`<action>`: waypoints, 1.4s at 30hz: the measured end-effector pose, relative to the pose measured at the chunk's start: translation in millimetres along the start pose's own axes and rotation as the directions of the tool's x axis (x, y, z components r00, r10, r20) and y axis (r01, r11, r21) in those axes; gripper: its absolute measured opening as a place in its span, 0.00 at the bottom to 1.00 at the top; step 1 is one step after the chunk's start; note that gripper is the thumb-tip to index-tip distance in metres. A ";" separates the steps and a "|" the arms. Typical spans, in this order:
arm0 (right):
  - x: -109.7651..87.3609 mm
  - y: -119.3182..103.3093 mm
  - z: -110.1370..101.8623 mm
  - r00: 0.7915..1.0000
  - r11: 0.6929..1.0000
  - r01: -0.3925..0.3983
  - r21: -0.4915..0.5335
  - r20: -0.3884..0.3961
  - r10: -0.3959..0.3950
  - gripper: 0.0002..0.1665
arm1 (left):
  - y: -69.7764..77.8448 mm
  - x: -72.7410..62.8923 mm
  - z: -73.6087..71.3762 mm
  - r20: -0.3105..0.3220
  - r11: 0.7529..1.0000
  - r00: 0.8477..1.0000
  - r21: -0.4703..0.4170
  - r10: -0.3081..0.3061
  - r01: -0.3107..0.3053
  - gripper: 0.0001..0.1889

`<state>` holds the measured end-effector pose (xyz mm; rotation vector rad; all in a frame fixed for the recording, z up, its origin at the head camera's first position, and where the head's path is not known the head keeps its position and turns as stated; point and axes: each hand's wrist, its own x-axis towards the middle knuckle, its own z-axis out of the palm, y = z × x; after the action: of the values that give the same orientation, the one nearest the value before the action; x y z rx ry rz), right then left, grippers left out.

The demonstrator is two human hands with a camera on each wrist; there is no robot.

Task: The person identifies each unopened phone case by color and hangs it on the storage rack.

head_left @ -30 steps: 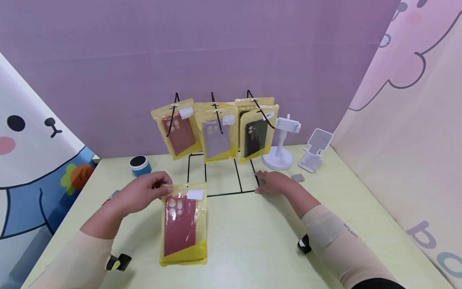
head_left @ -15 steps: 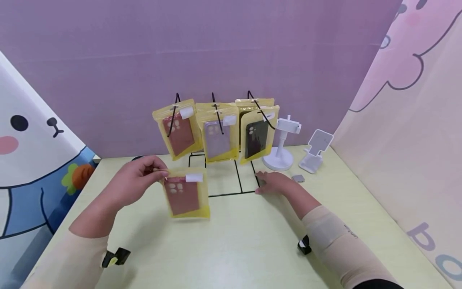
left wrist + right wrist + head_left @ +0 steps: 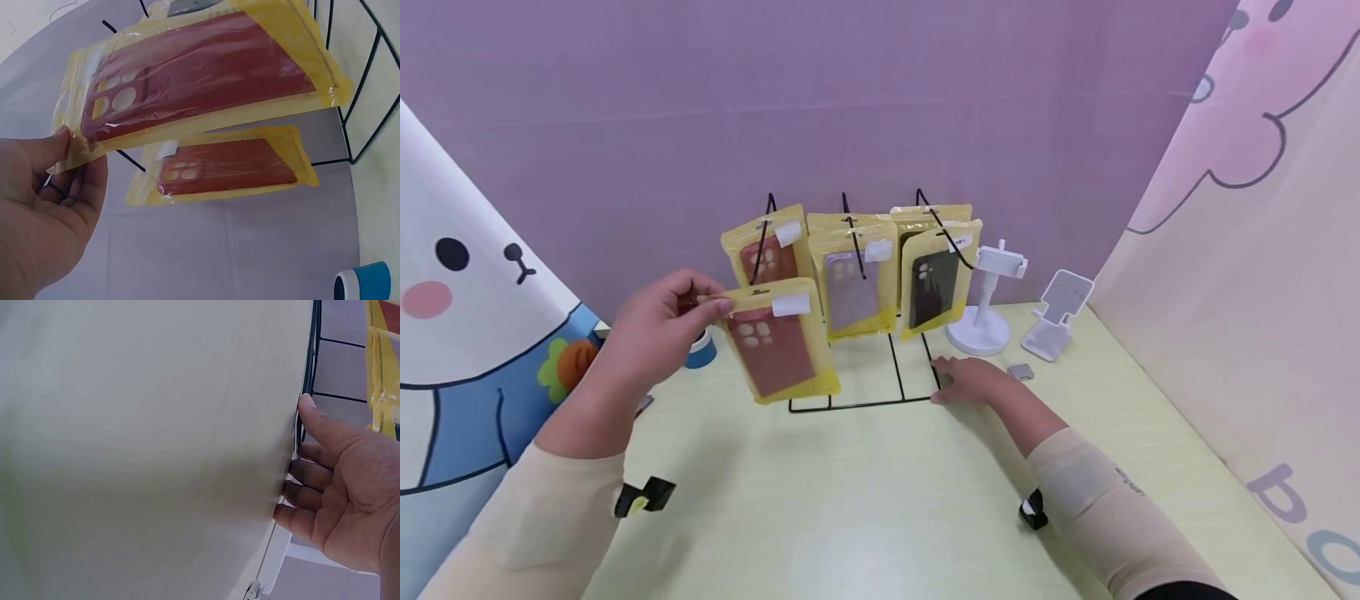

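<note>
My left hand (image 3: pixel 655 333) pinches the top left corner of a yellow-edged clear bag with a dark red phone case (image 3: pixel 772 350) inside. It holds the bag raised and slightly tilted, in front of another bagged red phone case (image 3: pixel 228 167) hanging on the left hook of a black wire rack (image 3: pixel 883 403). In the left wrist view, thumb and fingers grip the bag's edge, with the hook behind it. A bagged lilac phone case (image 3: pixel 852 292) hangs in the middle, a bagged black one (image 3: pixel 934 279) at the right. My right hand (image 3: pixel 970 381) rests against the rack's right base edge, fingers on the table.
A white phone stand with round base (image 3: pixel 978 332) and a smaller folding stand (image 3: pixel 1057 312) stand to the rack's right. A small grey block (image 3: pixel 1020 371) lies near the right hand. A blue-and-white round container (image 3: pixel 701 353) is partly hidden behind the left hand.
My left hand has lifted the bagged red phone case up and away from me, from low over the table to before the left hook. The right hand stays at the rack's base.
</note>
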<state>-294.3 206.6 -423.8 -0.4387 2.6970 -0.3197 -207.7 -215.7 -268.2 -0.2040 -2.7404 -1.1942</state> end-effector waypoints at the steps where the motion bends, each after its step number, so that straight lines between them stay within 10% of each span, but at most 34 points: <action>1: -0.2 0.2 0.0 1.000 1.000 0.000 0.003 0.000 0.000 0.47 | 1.4 1.7 -0.3 -0.003 1.000 1.000 0.001 -0.002 0.002 0.23; 20: 1.4 2.0 -1.6 1.000 1.000 0.002 -0.010 0.010 -0.002 0.47 | -8.7 24.8 8.3 -0.111 0.999 0.994 0.043 -0.007 0.012 0.26; 42: 0.8 1.9 -0.6 1.000 1.000 0.016 -0.021 0.008 -0.016 0.47 | -13.1 61.7 23.9 -0.290 0.980 0.952 -0.194 -0.100 0.044 0.29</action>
<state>-295.8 208.2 -424.0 -0.4669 2.6924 -0.2938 -272.4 -202.9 -282.2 0.0560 -2.3955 -1.3752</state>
